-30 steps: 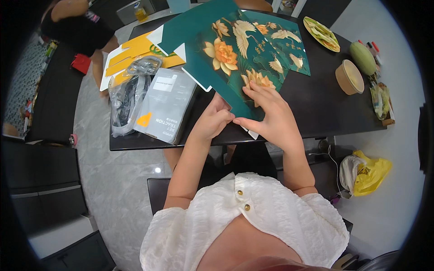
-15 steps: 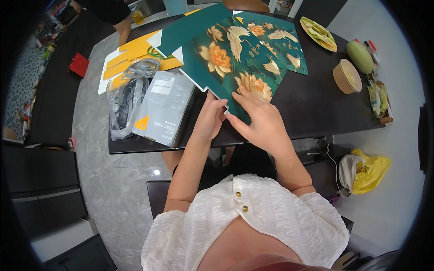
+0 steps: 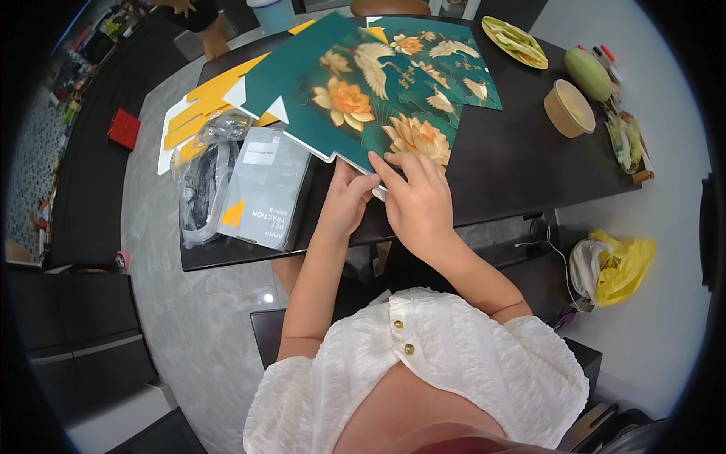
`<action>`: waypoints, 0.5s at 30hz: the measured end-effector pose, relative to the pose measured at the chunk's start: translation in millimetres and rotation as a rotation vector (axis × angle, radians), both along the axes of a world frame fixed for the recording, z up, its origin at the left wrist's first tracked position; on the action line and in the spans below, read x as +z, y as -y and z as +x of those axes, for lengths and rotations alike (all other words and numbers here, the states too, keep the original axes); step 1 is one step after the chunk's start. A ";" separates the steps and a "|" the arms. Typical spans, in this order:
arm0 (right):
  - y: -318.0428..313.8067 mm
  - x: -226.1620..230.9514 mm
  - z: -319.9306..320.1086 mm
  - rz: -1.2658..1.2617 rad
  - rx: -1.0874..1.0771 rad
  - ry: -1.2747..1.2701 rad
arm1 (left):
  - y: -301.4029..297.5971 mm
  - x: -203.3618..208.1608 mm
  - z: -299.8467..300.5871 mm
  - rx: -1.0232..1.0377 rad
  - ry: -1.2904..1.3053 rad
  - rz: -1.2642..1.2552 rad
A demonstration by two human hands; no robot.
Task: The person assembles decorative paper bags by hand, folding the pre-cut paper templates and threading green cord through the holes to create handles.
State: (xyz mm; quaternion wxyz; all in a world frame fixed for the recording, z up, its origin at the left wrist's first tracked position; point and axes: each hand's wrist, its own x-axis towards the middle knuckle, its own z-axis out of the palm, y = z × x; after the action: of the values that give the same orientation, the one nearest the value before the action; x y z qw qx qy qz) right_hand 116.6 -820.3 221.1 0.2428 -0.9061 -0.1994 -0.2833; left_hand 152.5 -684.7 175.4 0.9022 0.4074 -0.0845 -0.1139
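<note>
A dark green cardboard sheet printed with orange lotus flowers and cranes spreads over the far part of the table, with flaps and cut edges showing. My left hand grips its near edge, the thumb on top and the other fingers hidden beneath. Over the same edge, my right hand rests with its fingers stretched out on the printed face, close to the left thumb. Left of my left hand lies a grey box with an orange mark. A clear plastic bag holding a dark looped item lies against that box.
Yellow cardboard pieces lie at the far left of the dark table. To the right are a plate of cut food, a round tub and a green melon. Another person's legs show beyond the table.
The view has shifted slightly. My right hand's fingers have drawn back toward the sheet's near edge, nearer the left hand, which keeps its grip.
</note>
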 end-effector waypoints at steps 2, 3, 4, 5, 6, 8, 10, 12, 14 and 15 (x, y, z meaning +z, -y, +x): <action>5.5 1.3 0.5 0.024 -0.003 0.061 | 3.1 2.0 -1.7 -0.011 0.035 -0.004; 7.3 4.6 0.3 0.038 0.011 0.103 | 3.9 4.6 -2.8 -0.012 0.069 -0.013; 8.7 6.6 0.2 0.051 0.026 0.145 | 3.8 3.4 -2.3 -0.018 0.073 -0.012; 9.5 5.3 0.3 0.052 0.021 0.149 | 2.9 0.5 -1.5 0.002 0.088 -0.026; 9.7 3.2 1.6 0.105 0.043 0.167 | 2.3 1.1 0.0 0.024 0.108 -0.040; 10.5 4.1 3.7 0.160 0.066 0.193 | 2.2 4.0 1.2 0.035 0.138 0.021; 15.2 4.9 1.9 0.271 0.071 0.188 | 10.1 13.5 -3.2 0.087 0.108 0.113; 20.0 7.9 4.8 0.276 0.083 0.220 | 11.4 26.0 -3.2 0.067 0.127 0.127; 23.5 10.8 6.7 0.293 0.107 0.265 | 15.6 29.5 -6.2 0.117 0.226 0.176; 26.7 11.0 7.9 0.295 0.105 0.266 | 15.0 31.3 -5.2 0.115 0.228 0.177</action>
State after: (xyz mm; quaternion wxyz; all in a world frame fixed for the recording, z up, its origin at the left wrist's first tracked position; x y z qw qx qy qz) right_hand 124.5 -847.0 232.1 0.3587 -0.8036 -0.2332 -0.4138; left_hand 147.4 -699.7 206.6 0.8524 0.4997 -0.1526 -0.0220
